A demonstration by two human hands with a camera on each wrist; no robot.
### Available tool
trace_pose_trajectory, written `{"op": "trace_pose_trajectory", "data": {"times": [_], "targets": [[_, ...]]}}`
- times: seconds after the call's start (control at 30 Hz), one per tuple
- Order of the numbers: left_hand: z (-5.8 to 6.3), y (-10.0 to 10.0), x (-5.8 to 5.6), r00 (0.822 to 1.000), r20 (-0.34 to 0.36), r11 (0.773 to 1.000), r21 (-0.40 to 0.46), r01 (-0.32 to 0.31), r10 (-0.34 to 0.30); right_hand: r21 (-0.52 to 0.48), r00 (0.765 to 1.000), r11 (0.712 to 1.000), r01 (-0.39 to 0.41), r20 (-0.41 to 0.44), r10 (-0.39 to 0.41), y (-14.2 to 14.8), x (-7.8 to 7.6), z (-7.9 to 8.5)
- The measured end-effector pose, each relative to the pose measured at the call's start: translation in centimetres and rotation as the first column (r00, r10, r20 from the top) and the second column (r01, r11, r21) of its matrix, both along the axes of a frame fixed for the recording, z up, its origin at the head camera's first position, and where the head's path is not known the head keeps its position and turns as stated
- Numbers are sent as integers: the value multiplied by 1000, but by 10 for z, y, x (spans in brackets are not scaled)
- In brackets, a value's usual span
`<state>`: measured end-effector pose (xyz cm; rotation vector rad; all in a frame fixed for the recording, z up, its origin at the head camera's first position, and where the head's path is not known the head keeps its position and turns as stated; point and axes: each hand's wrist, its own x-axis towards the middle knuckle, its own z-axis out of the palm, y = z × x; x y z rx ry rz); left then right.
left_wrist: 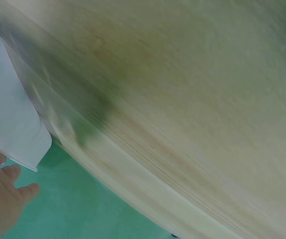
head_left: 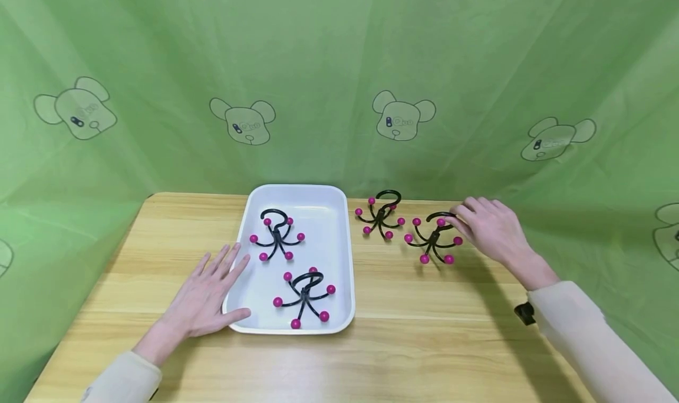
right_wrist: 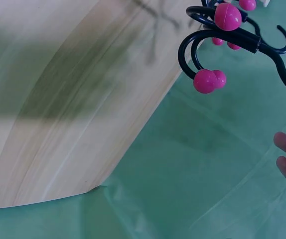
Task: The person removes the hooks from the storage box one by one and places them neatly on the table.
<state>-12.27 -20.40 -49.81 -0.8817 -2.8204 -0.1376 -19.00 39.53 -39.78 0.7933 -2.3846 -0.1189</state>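
My right hand (head_left: 490, 229) pinches the curved top hook of a black hook hanger (head_left: 434, 238) with pink ball tips. In the right wrist view this hanger (right_wrist: 247, 39) hangs over the table, its shadow on the wood; its grasped end is out of frame. At the tray's left side, my left hand (head_left: 204, 300) is spread with straight fingers over the rim and holds nothing; whether it touches the rim I cannot tell. Inside the white tray (head_left: 329, 238) stand two similar hangers, one at the back (head_left: 276, 237) and another at the front (head_left: 303, 296).
Another pink-tipped hanger (head_left: 380, 215) stands on the wooden table (head_left: 414, 344) between the tray and my right hand, near the back edge. Behind the table hangs a green curtain (head_left: 318, 55) printed with bear heads.
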Motion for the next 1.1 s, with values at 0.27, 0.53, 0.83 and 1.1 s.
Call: {"op": "trace_pose_trajectory", "data": {"times": [0.27, 0.53, 0.83, 1.1], "targets": [[-1, 1, 0, 1000, 1, 1000, -5, -3, 3, 6, 994, 998, 66, 85, -67, 15, -10, -10], [-2, 0, 0, 1000, 4, 1000, -1, -4, 4, -12, 993, 997, 79, 90, -78, 25, -22, -20], [-2, 0, 1, 1000, 4, 1000, 6, -6, 5, 5, 985, 994, 107, 138, -107, 31, -35, -24], [-2, 0, 0, 1000, -1, 1000, 8, -3, 3, 38, 976, 992, 118, 182, -123, 36, -49, -24]]}}
